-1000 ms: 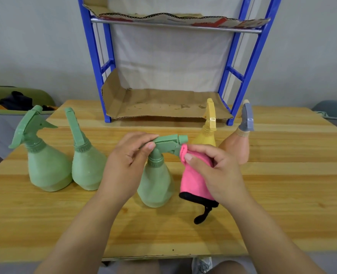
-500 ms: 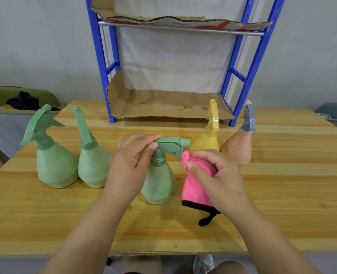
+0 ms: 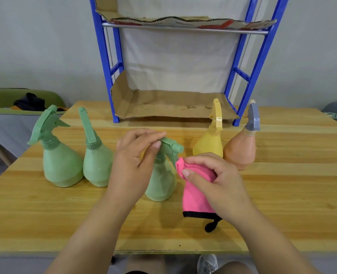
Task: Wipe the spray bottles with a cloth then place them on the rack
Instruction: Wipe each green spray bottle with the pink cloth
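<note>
Status: pinches sprayer head of green spray bottle (image 3: 161, 182) with left hand (image 3: 133, 165); clamps bunched pink cloth (image 3: 195, 198) in right hand (image 3: 219, 180), just beside trigger. Bottle contents indiscernible.

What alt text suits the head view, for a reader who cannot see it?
A left hand grips a green spray bottle by its head while the right hand holds a pink cloth at its neck. Four more bottles stand on the table before a blue rack.

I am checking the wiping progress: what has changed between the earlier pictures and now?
On the green bottle, the right hand slid the pink cloth slightly down, from the nozzle to just under it. The left hand still pinches the spray head; the other four bottles stand unmoved.
</note>
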Available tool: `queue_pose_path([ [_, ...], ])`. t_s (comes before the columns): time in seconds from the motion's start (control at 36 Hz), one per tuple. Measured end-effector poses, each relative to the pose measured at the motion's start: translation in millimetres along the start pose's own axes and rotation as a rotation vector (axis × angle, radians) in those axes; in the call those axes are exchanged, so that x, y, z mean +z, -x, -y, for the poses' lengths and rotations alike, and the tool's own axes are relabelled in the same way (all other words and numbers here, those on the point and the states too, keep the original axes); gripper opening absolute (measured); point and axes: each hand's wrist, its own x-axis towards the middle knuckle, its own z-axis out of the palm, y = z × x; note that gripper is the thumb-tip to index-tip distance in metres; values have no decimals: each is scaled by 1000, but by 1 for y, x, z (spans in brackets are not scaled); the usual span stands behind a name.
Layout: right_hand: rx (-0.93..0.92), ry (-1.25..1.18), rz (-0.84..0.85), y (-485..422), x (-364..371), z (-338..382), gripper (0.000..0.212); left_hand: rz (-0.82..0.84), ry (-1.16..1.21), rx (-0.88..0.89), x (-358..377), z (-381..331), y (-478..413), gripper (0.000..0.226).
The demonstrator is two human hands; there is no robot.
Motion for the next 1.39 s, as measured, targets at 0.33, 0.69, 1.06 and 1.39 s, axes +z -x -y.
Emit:
queue_pose_path([
  [0.33, 107, 12, -108, 5, -20, -18, 19, 69, -183, 135, 7, -18, -2, 49],
  [0.69, 137, 36, -122, 10, -19, -23, 19, -16, 87, -125, -8, -21, -1, 27],
  [1.06, -116, 105, -274, -2, 4, 0, 25, 21, 259, -231, -14, -20, -2, 19],
  [1.39, -447, 267, -451, -19, 42, 5, 21, 98, 437, -250, -26, -9, -8, 18],
])
